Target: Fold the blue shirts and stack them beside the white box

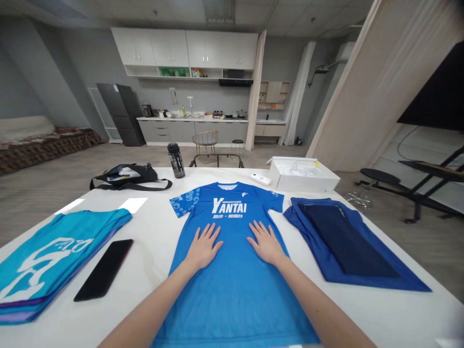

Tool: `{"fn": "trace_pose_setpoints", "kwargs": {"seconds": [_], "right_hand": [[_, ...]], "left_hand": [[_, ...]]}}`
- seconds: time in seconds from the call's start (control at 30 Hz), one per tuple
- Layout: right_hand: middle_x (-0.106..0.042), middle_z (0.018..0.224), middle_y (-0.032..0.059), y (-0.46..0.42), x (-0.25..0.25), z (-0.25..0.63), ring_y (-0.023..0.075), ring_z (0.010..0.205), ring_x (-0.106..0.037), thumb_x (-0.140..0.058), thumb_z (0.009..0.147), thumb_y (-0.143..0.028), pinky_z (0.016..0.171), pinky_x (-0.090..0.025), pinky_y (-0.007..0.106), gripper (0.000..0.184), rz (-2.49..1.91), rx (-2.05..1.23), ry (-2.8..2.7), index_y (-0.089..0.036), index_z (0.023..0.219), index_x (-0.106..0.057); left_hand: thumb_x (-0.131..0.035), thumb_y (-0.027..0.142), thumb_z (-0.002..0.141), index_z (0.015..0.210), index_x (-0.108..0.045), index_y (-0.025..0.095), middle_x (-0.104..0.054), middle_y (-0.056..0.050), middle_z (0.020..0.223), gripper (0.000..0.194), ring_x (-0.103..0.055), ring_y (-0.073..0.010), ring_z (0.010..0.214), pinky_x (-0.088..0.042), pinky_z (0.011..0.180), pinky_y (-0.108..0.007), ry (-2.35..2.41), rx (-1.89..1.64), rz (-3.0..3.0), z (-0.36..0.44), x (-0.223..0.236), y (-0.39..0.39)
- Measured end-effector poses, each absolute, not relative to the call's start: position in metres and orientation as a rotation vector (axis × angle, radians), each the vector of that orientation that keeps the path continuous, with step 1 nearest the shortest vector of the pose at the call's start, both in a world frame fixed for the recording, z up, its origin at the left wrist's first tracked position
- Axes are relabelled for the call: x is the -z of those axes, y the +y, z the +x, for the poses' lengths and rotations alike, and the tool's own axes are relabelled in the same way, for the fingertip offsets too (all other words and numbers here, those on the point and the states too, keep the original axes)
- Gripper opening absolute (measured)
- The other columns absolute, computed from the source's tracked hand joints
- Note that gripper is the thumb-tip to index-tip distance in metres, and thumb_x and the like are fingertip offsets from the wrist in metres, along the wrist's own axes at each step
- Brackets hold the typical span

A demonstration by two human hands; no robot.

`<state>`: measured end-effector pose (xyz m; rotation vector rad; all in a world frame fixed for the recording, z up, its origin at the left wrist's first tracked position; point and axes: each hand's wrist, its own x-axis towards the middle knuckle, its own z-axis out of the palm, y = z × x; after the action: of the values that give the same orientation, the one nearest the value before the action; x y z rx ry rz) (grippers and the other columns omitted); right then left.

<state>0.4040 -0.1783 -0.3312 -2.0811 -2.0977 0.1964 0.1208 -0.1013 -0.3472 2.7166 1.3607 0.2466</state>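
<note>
A blue T-shirt (232, 290) with white YANTAI lettering lies spread flat on the white table, collar pointing away from me. My left hand (204, 245) rests palm down on the left side of its chest, fingers spread. On the right side, my right hand (266, 243) lies flat in the same way, fingers apart. Both hands touch the fabric just below the lettering and grip nothing. The left sleeve carries a pale wave pattern. My forearms cover parts of the shirt's lower sides.
Left on the table (145, 309) are folded turquoise garments (83, 227) and a black phone (105, 268). Dark blue folded clothes (348, 237) lie at right. Along the back are a black bag (130, 175), a bottle (176, 160), a small white device (260, 179) and a white box (304, 181).
</note>
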Motion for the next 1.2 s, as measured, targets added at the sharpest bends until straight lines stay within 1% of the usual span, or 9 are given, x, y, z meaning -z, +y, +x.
{"fn": "trace_pose_setpoints", "kwargs": {"seconds": [0.1, 0.2, 0.27, 0.53, 0.67, 0.97, 1.13, 1.2], "right_hand": [[-0.022, 0.166, 0.0053, -0.213, 0.328, 0.393, 0.028, 0.154, -0.014, -0.022, 0.1, -0.066, 0.123, -0.004, 0.058, 0.071, -2.059, -0.223, -2.111, -0.028, 0.159, -0.028], [-0.021, 0.166, 0.0039, -0.247, 0.326, 0.384, 0.0278, 0.154, -0.014, -0.024, 0.1, -0.067, 0.122, -0.001, 0.059, 0.07, -2.027, -0.247, -2.124, -0.03, 0.159, -0.027], [-0.021, 0.166, 0.0026, -0.268, 0.325, 0.38, 0.0278, 0.154, -0.014, -0.026, 0.1, -0.066, 0.122, -0.001, 0.06, 0.068, -2.011, -0.259, -2.13, -0.031, 0.159, -0.029], [-0.02, 0.166, 0.0006, -0.335, 0.324, 0.382, 0.0286, 0.154, -0.015, -0.028, 0.101, -0.064, 0.122, -0.003, 0.061, 0.063, -1.996, -0.286, -2.131, -0.036, 0.158, -0.029], [-0.019, 0.166, 0.0004, -0.362, 0.325, 0.382, 0.0288, 0.154, -0.014, -0.029, 0.101, -0.063, 0.123, -0.005, 0.06, 0.064, -2.002, -0.323, -2.146, -0.036, 0.158, -0.027], [-0.017, 0.167, -0.001, -0.381, 0.322, 0.381, 0.0289, 0.154, -0.014, -0.033, 0.1, -0.064, 0.123, -0.004, 0.059, 0.064, -1.998, -0.372, -2.164, -0.038, 0.158, -0.026], [-0.013, 0.167, -0.0004, -0.378, 0.322, 0.38, 0.0305, 0.154, -0.012, -0.034, 0.099, -0.065, 0.123, -0.006, 0.061, 0.067, -2.05, -0.329, -2.096, -0.037, 0.159, -0.022], [-0.013, 0.167, -0.0003, -0.379, 0.324, 0.379, 0.0311, 0.154, -0.013, -0.033, 0.099, -0.064, 0.122, -0.007, 0.062, 0.066, -2.057, -0.357, -2.107, -0.038, 0.159, -0.023]], "left_hand": [[-0.021, 0.062, 0.101, 0.158, -0.027, 0.033, -0.024, -0.004, 0.165, 0.065, -0.021, -0.0281, 0.153, -0.014, 0.123, -0.058, 1.373, -0.271, 2.721, 0.114, 0.351, -0.132], [-0.025, 0.061, 0.101, 0.159, -0.023, 0.034, -0.021, -0.004, 0.166, 0.064, -0.02, -0.0284, 0.153, -0.014, 0.123, -0.058, 1.37, -0.324, 2.74, 0.108, 0.352, -0.164], [-0.027, 0.06, 0.101, 0.159, -0.022, 0.035, -0.022, -0.004, 0.166, 0.064, -0.022, -0.0284, 0.153, -0.014, 0.122, -0.058, 1.347, -0.329, 2.755, 0.104, 0.351, -0.183], [-0.029, 0.059, 0.102, 0.159, -0.024, 0.034, -0.023, -0.003, 0.166, 0.062, -0.024, -0.0285, 0.152, -0.017, 0.122, -0.059, 1.333, -0.267, 2.767, 0.087, 0.348, -0.239], [-0.033, 0.058, 0.101, 0.16, -0.018, 0.035, -0.022, -0.002, 0.166, 0.065, -0.023, -0.0278, 0.153, -0.019, 0.123, -0.056, 1.366, -0.303, 2.779, 0.077, 0.35, -0.256], [-0.031, 0.058, 0.101, 0.159, -0.019, 0.038, -0.022, 0.001, 0.165, 0.063, -0.024, -0.0275, 0.152, -0.02, 0.122, -0.058, 1.372, -0.248, 2.773, 0.059, 0.357, -0.27], [-0.034, 0.058, 0.1, 0.16, -0.014, 0.037, -0.021, 0.0, 0.166, 0.067, -0.023, -0.0284, 0.153, -0.019, 0.123, -0.058, 1.371, -0.338, 2.786, 0.074, 0.347, -0.277], [-0.035, 0.058, 0.1, 0.16, -0.015, 0.038, -0.023, -0.001, 0.166, 0.066, -0.024, -0.0292, 0.152, -0.022, 0.122, -0.059, 1.288, -0.329, 2.798, 0.086, 0.344, -0.282]]}}
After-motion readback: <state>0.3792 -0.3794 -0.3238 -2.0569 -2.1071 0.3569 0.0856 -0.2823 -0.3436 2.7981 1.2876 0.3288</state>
